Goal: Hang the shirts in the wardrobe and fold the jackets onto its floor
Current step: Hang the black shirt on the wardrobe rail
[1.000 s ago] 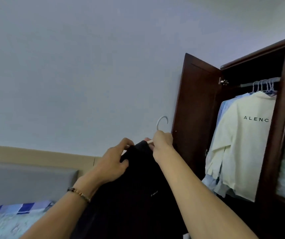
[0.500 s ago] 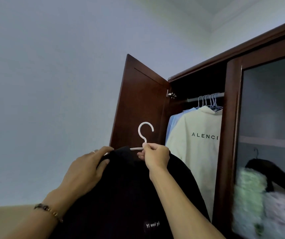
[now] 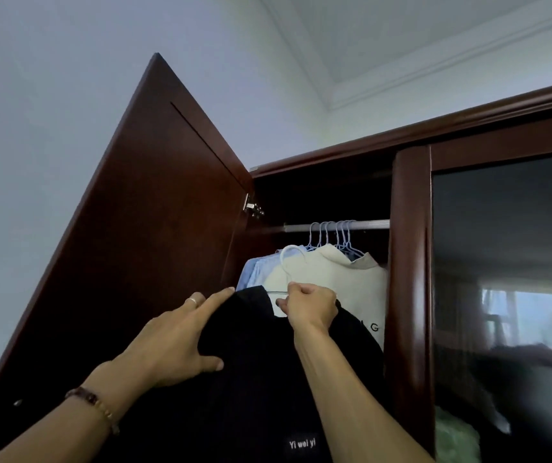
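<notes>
Head view: my right hand (image 3: 308,309) pinches the white hanger (image 3: 288,267) under its hook; my left hand (image 3: 174,339), fingers straight, steadies the soft, floppy black shirt (image 3: 254,379) just below the rail (image 3: 368,224).

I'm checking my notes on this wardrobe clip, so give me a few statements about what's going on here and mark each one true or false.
1. The right hand pinches the white hanger of the black garment. True.
2. The hanger's hook is already over the rail. False: it is below the rail, not on it.
3. The left hand rests on the black garment with its fingers straight. True.
4. The wardrobe door is closed. False: it stands open.
5. A cream garment hangs on the rail. True.
</notes>
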`<state>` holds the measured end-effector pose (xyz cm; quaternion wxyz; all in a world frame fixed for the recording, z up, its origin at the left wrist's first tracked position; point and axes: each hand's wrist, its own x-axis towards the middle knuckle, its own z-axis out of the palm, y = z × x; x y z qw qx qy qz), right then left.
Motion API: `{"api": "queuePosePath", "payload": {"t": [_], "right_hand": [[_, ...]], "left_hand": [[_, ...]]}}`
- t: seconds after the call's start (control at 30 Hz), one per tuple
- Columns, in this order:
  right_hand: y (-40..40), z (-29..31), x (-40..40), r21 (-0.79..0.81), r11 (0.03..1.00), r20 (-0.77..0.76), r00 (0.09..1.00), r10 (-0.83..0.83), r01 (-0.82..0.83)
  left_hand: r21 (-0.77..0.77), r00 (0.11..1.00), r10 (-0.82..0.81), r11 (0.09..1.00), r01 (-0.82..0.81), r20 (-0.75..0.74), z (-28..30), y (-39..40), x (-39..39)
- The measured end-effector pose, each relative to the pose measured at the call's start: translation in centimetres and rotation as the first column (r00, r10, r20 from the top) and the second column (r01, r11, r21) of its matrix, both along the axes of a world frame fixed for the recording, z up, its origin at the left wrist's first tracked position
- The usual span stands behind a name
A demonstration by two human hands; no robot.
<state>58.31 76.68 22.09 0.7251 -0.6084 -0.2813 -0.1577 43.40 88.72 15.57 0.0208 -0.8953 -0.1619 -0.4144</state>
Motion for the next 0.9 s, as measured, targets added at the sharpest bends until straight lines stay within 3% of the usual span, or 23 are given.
{"api": "queuePosePath", "payload": {"t": [0.17,0.37,0.73,0.9], "right_hand": [[2.4,4.8,6.0,0.040,0.990,0.110,0.985,-0.136,0.132],[4.1,9.3,13.1,0.172,0.941,0.138,0.938,-0.318,0.293],[6.0,20.8,24.0,0.379,0.861,0.089,0.913,-0.399,0.339],[5.9,22.5,29.2,0.401,0.838,-0.012,0.917,-0.399,0.370]], "left_hand": [[0.034,0.991,-0.119,0.993,0.117,0.063,3.4,3.6,7.6],[0.038,0.954,-0.267,0.964,0.264,0.138,8.0,6.2,16.6],[0.210,0.919,-0.169,0.973,0.097,0.357,18.6,7.0,29.2],[0.284,0.906,-0.150,0.958,0.034,0.396,20.5,6.2,33.3]]}}
